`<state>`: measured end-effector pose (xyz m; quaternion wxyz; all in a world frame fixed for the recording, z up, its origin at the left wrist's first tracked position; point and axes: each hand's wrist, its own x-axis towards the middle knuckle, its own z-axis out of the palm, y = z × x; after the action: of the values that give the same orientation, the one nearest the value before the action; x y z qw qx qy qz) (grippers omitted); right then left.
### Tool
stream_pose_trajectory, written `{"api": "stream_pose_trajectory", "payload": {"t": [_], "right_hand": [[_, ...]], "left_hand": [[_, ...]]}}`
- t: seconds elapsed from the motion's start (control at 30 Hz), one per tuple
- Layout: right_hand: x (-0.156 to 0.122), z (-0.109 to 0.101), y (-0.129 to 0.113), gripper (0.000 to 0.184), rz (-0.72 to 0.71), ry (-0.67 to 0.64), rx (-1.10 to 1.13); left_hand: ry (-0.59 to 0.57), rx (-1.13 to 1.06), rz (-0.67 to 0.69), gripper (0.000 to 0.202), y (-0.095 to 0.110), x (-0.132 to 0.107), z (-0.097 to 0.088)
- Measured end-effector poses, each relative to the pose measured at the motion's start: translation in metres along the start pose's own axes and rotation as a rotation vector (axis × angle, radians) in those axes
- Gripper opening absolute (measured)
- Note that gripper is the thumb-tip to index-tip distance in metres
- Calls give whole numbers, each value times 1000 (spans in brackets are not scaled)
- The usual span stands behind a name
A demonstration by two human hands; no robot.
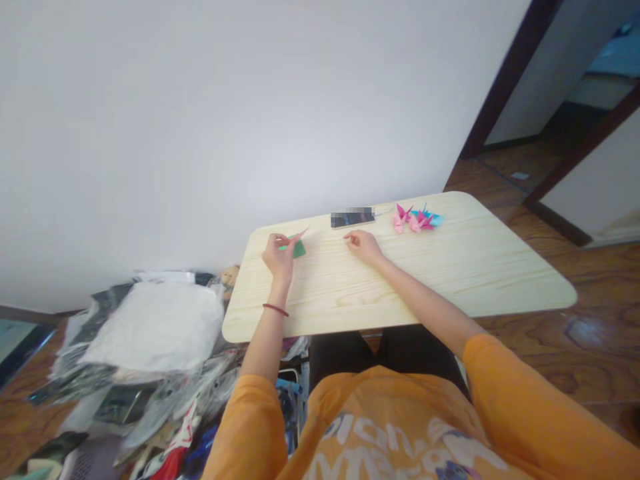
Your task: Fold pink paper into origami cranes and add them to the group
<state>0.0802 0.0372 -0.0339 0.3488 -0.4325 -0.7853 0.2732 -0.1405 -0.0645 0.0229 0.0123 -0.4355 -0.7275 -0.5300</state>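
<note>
A seated person in an orange T-shirt (390,427) with pale lettering leans over a pale pine surface (465,267) with rounded corners, both forearms resting toward its middle. The left hand (278,259), a red beaded bracelet (276,309) at its wrist, grips a folded origami paper (299,249) near the far left of the surface. The paper shows a green body and a slim pink point angled up and away from the hand. The fingers (273,244) close narrowly on it, though whether the paper also touches the wood cannot be told.

The right hand (364,247) lies apart from the paper and holds nothing, its fingers (352,237) loosely curled against the wood. Just beyond them, a smartphone (353,217) with a pixelated screen lies near the far edge, a thin white cable (385,211) running from it toward a small cluster of pink paper cranes (413,220) and a blue paper crane (429,217), all touching one another.

Dark trousers (380,347) show beneath the near edge. To the left, a heap of plastic bags (150,327) sits on the wooden floor (550,347), beside a white wall (175,133).
</note>
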Motion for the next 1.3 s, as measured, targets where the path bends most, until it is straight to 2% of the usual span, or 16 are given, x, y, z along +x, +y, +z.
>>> {"api": "stream_pose_trajectory", "payload": {"t": [0.1,0.2,0.33,0.4,0.5,0.6,0.7,0.8,0.93,1.07,1.17,1.23,1.3], "right_hand": [[4,-3,-6,25,38,31,148],[11,-9,-15,44,62,61,402],[22,-23,-22,57,148,4,741],[24,-32,-21,64,196,-9,814],[22,-42,-17,59,271,70,780],[17,-46,-9,50,374,145,721],[10,-43,0,48,455,153,715],[3,-39,10,48,472,104,756],[-5,-41,13,45,391,53,820],[-10,-49,10,68,269,-83,812],[-12,-52,10,82,196,-181,814],[-12,-52,11,75,173,-197,803],[-12,-50,12,52,188,-184,775]], "left_hand": [[-81,-237,-147,28,16,2,5],[-190,-469,-283,34,29,5,16],[-306,-689,-406,40,38,8,36],[-339,-749,-458,41,42,7,47],[-407,-766,-505,41,48,3,64],[-508,-752,-494,42,50,-4,80],[-467,-756,-527,53,46,-12,95],[-448,-729,-502,63,39,-18,104],[-447,-727,-554,54,31,-23,105],[-412,-699,-617,47,26,-24,102],[-460,-696,-640,45,22,-25,104],[-518,-739,-629,44,20,-27,105],[-572,-786,-590,45,20,-30,105]]}}
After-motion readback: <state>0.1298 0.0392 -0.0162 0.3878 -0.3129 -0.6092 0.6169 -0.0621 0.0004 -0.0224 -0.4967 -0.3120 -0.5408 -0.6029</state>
